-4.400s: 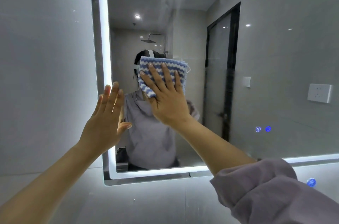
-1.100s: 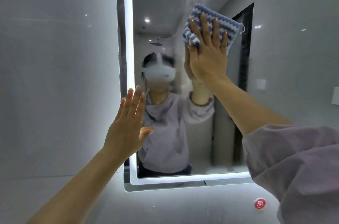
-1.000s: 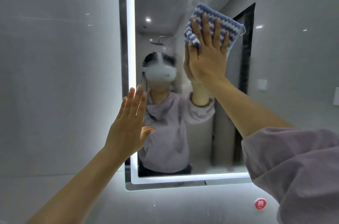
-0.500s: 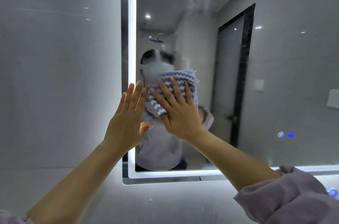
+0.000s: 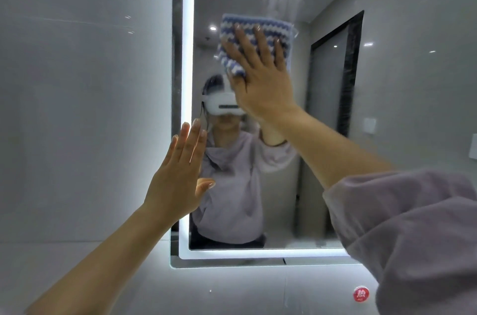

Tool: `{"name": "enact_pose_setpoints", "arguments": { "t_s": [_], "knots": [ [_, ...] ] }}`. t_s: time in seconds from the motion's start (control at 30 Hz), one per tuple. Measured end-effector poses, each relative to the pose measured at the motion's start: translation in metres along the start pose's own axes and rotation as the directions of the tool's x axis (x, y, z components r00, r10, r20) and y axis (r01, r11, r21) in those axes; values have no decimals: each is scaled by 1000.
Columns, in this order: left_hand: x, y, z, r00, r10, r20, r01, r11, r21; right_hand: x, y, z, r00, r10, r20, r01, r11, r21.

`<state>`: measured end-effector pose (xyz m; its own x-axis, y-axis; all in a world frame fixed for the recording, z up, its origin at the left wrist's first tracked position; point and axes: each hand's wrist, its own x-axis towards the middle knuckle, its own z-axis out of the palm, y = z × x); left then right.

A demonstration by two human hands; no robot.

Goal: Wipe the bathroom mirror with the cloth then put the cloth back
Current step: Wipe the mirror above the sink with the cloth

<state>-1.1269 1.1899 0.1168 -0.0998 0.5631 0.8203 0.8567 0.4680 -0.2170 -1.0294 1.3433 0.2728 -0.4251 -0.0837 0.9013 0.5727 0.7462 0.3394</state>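
Note:
A lit-edged bathroom mirror [image 5: 322, 134] hangs on the grey tiled wall. My right hand [image 5: 260, 77] presses a blue-and-white striped cloth [image 5: 254, 28] flat against the glass, upper middle, with straight spread fingers. My left hand [image 5: 180, 175] is held flat with straight fingers against the mirror's left lit edge, lower down. The cloth's lower part is hidden behind my right hand. Smear streaks show on the glass above the cloth.
Grey tiled wall [image 5: 85, 108] lies left of and below the mirror. A round red sticker [image 5: 360, 294] sits on the wall under the mirror's bottom edge. My purple sleeve [image 5: 413, 237] fills the lower right. The glass reflects a person, a dark door frame and a white switch.
My right hand has slid the cloth up the glass from beside my left hand to the upper middle. My left hand has stayed on the mirror's left edge.

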Motion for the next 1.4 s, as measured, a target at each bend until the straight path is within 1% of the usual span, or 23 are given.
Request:
{"name": "enact_pose_setpoints", "arguments": {
  "t_s": [0.1,0.27,0.33,0.5,0.67,0.9,1.03,1.27,1.4],
  "knots": [
    [0,0,-1,1000,-2,7,2,1000,-2,18,10,-6,998,59,-34,-58,998,26],
    [0,1,-3,1000,-10,19,10,1000,-9,6,0,-3,998,57,-42,-55,998,34],
    [0,1,-3,1000,-12,22,12,1000,-14,-9,-4,1,1000,8,-15,-7,999,41],
    [0,1,-2,1000,-12,9,12,999,-36,-64,-24,14,973,-212,92,211,977,20],
    [2,2,-2,1000,-19,-4,19,1000,-21,-63,-21,15,965,-245,97,243,969,34],
    [2,2,-1,999,-11,-35,10,999,-38,-57,-18,15,961,-260,90,258,965,38],
    [1,1,-1,1000,-7,-27,7,1000,-14,-44,-15,14,959,-268,94,267,963,21],
    [2,1,-1,1000,-6,-28,7,1000,13,-10,-10,5,972,-228,46,228,974,15],
    [1,0,0,1000,-2,-24,3,1000,30,14,-3,-4,991,-134,-2,134,990,37]
  ]
}}
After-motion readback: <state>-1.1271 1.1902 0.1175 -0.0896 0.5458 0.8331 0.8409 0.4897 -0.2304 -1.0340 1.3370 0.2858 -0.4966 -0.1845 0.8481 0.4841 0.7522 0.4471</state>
